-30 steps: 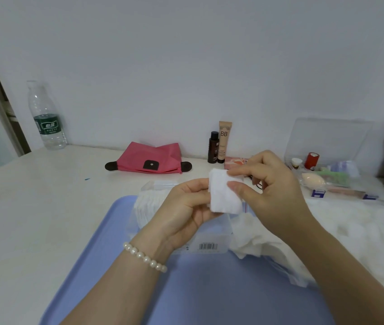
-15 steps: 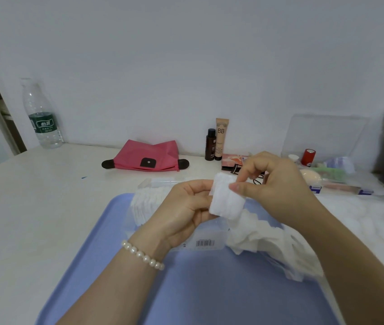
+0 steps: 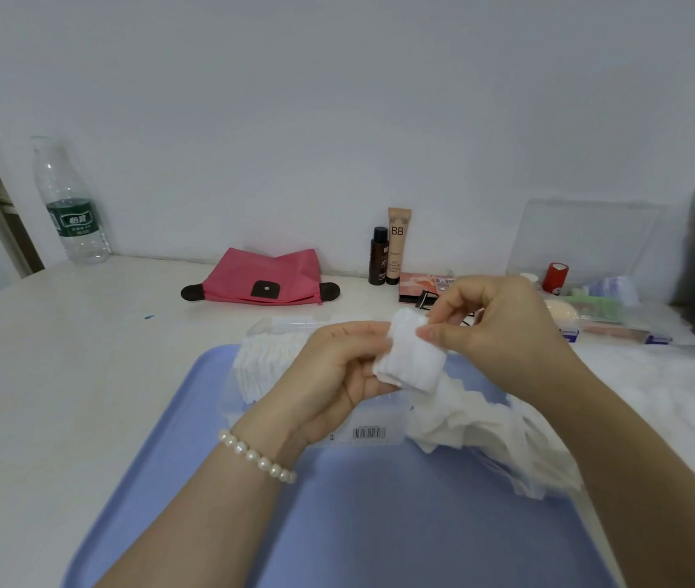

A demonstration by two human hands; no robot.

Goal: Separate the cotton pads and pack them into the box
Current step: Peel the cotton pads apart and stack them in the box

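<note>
Peeling further apart since before, the white, layered cotton pad (image 3: 411, 360) is sitting between both hands' fingers above the tray (image 3: 379, 524): left hand (image 3: 337, 375) gripping its edge, right hand (image 3: 494, 328) pinching its top corner

bare forearms; pearl bracelet (image 3: 257, 457), left wrist

White cotton pad (image 3: 411, 360), square and slightly rumpled, held upright above a blue tray. Behind it, a neat stack of pads (image 3: 263, 367) in a clear wrapper (image 3: 369, 426) with a barcode. To the right, a loose heap of separated pads (image 3: 490, 435) spilling across the tray.
</note>
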